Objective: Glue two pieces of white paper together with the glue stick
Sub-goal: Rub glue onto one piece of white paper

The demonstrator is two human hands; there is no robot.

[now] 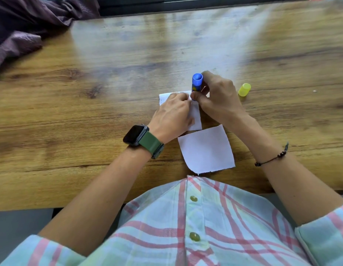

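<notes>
Two white paper pieces lie on the wooden table (90, 112). My left hand (171, 115) presses flat on the farther paper (196, 117) and covers most of it. My right hand (217, 98) grips a blue glue stick (197, 82), held upright with its lower end down on that paper's far edge; the tip is hidden by my fingers. The nearer paper (206, 150) lies free, close to the table's front edge, almost touching the other piece. The glue stick's yellow cap (244, 89) lies on the table to the right of my right hand.
A dark purple cloth (28, 27) is heaped at the table's far left corner. A dark window frame (186, 4) runs along the far edge. My left wrist carries a watch with a green strap (143, 140).
</notes>
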